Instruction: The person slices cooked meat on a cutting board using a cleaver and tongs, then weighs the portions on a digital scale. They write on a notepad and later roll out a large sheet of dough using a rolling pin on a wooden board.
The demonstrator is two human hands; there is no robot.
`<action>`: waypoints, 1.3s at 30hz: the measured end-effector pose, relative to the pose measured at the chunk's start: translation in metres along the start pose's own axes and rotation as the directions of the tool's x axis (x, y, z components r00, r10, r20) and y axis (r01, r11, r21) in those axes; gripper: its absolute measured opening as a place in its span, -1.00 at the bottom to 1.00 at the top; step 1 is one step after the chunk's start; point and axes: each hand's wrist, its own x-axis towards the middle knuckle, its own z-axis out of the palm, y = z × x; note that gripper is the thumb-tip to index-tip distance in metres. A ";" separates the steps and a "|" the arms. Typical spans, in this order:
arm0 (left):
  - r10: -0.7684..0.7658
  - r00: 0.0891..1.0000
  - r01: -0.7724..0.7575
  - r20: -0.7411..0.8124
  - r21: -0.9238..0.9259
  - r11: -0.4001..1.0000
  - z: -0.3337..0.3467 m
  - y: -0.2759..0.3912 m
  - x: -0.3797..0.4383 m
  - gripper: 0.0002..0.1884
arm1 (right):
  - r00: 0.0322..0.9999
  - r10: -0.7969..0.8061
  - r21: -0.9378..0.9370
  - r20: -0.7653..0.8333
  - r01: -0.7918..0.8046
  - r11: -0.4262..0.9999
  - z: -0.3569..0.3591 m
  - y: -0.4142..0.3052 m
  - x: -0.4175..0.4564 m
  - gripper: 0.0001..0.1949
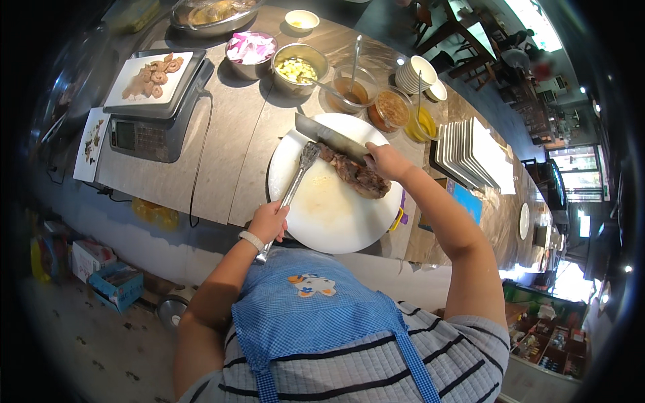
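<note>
A long piece of dark cooked meat (357,175) lies across the round white cutting board (327,221). My right hand (387,160) grips a cleaver (330,137), whose broad blade stands along the far side of the meat; its cutting edge is partly hidden. In my left hand (269,221) is a pair of metal tongs (297,184). The tips of the tongs rest by the meat's left end, and I cannot tell whether they pinch it. Brownish juice stains the board below the meat.
Left, a digital scale (151,133) carries a white plate (130,90) of sliced meat. Beyond the board stand bowls of chopped onion (251,49) and diced garlic (297,69), plus sauce containers (389,108). Stacked white plates (471,151) flank my right arm. People sit farther off.
</note>
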 end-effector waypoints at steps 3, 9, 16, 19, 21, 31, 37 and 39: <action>0.008 1.000 -0.008 -0.006 0.030 1.000 -0.001 -0.003 0.000 -0.73 | 0.999 0.034 0.027 0.029 -0.034 0.999 0.001 -0.005 0.003 -0.78; -0.005 1.000 0.005 -0.004 0.061 0.998 -0.002 -0.003 -0.001 -0.71 | 0.993 0.096 0.108 -0.072 -0.088 0.990 0.037 -0.018 0.017 -0.76; 0.001 0.999 0.003 -0.043 0.081 0.997 -0.004 -0.002 -0.006 -0.72 | 0.995 0.090 0.007 -0.049 -0.089 0.996 0.009 -0.029 0.022 -0.76; 0.004 0.999 -0.001 -0.045 0.087 0.996 -0.003 -0.001 -0.007 -0.72 | 0.997 0.075 -0.058 -0.018 -0.076 0.995 -0.018 -0.021 -0.001 -0.77; -0.008 0.999 0.011 -0.040 0.072 0.997 -0.003 -0.003 -0.006 -0.69 | 0.988 0.139 -0.123 0.072 -0.130 0.984 -0.047 -0.024 -0.031 -0.77; 0.009 0.999 -0.006 -0.052 0.061 0.998 0.005 -0.001 -0.008 -0.75 | 0.950 0.212 0.051 0.229 -0.229 0.972 -0.046 0.029 -0.100 -0.71; 0.011 0.997 -0.005 -0.079 0.069 0.998 0.005 -0.002 -0.008 -0.77 | 0.965 0.170 0.044 0.200 -0.182 0.982 -0.024 0.034 -0.085 -0.73; 0.009 0.996 -0.004 -0.087 0.056 0.998 0.007 -0.001 -0.009 -0.77 | 0.968 0.163 0.035 0.192 -0.173 0.984 -0.010 0.039 -0.087 -0.74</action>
